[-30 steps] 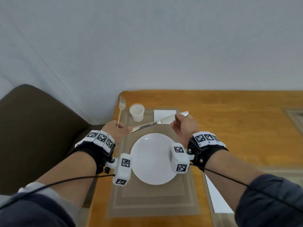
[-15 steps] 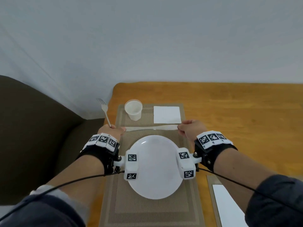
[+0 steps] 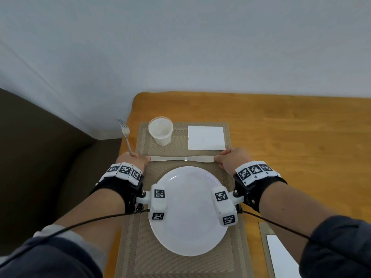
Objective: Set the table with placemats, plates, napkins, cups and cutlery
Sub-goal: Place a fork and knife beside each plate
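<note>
A tan woven placemat [image 3: 176, 255] lies at the wooden table's left end. On it sit a white plate [image 3: 188, 219], a white cup [image 3: 160, 131] at the far left and a folded white napkin [image 3: 206, 137] at the far right. A silver knife [image 3: 180, 158] lies flat across the placemat between plate and cup. My right hand [image 3: 232, 159] pinches the knife's right end. My left hand [image 3: 133, 161] touches the knife's left end and is closed around a silver fork [image 3: 126, 135], whose tines point up and away over the table's left edge.
The wooden table [image 3: 291, 141] stretches to the right. A second placemat [image 3: 263, 237] with a white napkin [image 3: 281, 257] on it shows at the bottom right. A dark brown sofa [image 3: 40, 157] stands left of the table, against the pale wall.
The knife went from being held tilted in the air to lying flat on the placemat above the plate. Both hands came down with it; the fork swung left, off the table's edge.
</note>
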Available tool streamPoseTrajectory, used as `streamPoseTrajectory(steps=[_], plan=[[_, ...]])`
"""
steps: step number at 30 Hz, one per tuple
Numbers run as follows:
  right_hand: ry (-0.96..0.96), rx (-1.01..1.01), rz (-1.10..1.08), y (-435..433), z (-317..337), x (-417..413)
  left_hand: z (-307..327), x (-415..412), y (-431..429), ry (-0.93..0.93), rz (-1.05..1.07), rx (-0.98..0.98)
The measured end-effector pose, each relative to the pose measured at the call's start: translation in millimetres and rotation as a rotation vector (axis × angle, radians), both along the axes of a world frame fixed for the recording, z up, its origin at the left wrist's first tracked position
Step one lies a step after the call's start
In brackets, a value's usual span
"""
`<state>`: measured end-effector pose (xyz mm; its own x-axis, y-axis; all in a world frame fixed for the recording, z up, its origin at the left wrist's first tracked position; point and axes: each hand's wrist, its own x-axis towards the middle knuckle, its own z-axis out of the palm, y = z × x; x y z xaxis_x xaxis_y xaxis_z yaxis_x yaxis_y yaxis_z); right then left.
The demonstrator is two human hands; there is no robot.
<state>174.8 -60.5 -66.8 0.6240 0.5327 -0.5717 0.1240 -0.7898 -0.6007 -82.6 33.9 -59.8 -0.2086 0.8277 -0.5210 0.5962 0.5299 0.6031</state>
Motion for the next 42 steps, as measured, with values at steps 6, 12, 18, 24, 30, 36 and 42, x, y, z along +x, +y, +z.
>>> streamPoseTrajectory(steps=[6,12,18,24,30,36,42], plan=[[-0.065,-0.041,0.05,-5,-5,2,-6,4,-1,0.041,-0.008,-0.013],[-0.134,-0.06,0.094,-2,-4,0,-2,6,4,0.116,-0.073,-0.002],[-0.114,0.0,0.051,-2,3,7,3,7,11,0.031,-0.027,-0.035],[0.096,0.191,-0.036,4,9,5,8,9,8,-0.191,0.085,0.099],[0.461,0.375,-0.037,5,20,-18,15,33,-16,-0.11,-0.432,0.293],[0.563,0.45,-0.058,13,23,-19,17,58,-13,-0.032,-0.882,0.154],[0.439,0.309,-0.005,21,18,-2,14,59,5,0.043,-0.962,0.038]])
